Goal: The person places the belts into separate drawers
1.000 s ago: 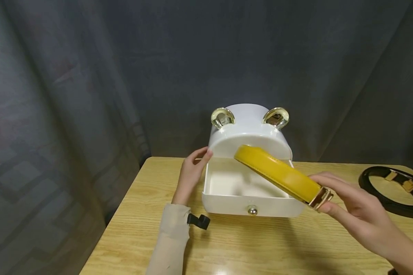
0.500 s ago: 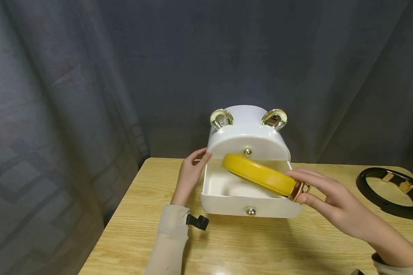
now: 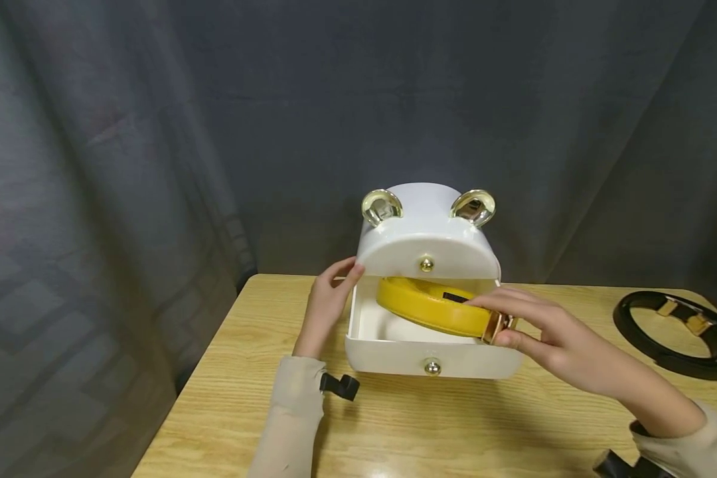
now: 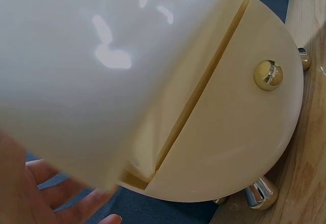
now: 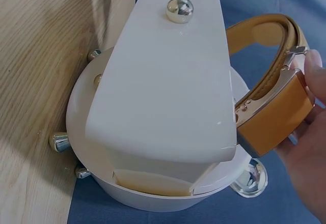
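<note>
While the right hand [image 3: 550, 338] reaches in from the right with its forearm low over the table [image 3: 454, 425], its fingers and thumb pinch the buckle end of the coiled yellow belt [image 3: 430, 309], which sits tilted in the open lower drawer [image 3: 394, 355] of the white storage box [image 3: 427, 232]. The left hand [image 3: 325, 305] rests against the box's left side, fingers loosely bent. A black belt [image 3: 672, 328] lies well apart at the right

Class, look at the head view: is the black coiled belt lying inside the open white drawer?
No: the black coiled belt lies on the wooden table far right, while the open white drawer receives the yellow coiled belt.
</note>
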The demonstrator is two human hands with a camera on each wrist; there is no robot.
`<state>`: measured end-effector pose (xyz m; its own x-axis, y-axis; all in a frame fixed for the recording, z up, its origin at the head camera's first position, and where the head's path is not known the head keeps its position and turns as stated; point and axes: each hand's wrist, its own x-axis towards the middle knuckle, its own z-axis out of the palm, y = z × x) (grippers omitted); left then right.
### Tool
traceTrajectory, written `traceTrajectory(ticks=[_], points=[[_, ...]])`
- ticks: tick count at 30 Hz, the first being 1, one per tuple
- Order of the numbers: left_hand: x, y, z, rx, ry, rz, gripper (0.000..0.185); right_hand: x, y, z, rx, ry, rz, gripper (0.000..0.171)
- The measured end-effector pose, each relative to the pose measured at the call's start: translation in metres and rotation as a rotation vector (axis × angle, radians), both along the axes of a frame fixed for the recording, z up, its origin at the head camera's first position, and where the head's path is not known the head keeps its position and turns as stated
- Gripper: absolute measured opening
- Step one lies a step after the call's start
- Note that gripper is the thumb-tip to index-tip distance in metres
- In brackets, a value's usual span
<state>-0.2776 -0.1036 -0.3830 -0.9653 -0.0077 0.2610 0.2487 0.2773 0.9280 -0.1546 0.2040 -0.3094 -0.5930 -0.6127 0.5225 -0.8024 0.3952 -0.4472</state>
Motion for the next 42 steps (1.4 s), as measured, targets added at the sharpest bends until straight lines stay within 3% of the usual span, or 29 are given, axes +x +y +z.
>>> traceTrajectory(ticks=[10, 32, 42], points=[[-0.001, 0.000, 0.000, -0.007, 0.007, 0.000, 0.047, -0.012, -0.006, -0.004, 0.027, -0.009, 0.065, 0.053], [-0.003, 0.000, -0.001, -0.008, 0.014, -0.002, 0.048, -0.034, -0.012, -0.015, 0.118, -0.020, -0.006, 0.047], [-0.002, 0.000, -0.001, -0.008, 0.008, 0.004, 0.048, -0.043, -0.010, -0.021, 0.101, -0.083, 0.076, 0.045]])
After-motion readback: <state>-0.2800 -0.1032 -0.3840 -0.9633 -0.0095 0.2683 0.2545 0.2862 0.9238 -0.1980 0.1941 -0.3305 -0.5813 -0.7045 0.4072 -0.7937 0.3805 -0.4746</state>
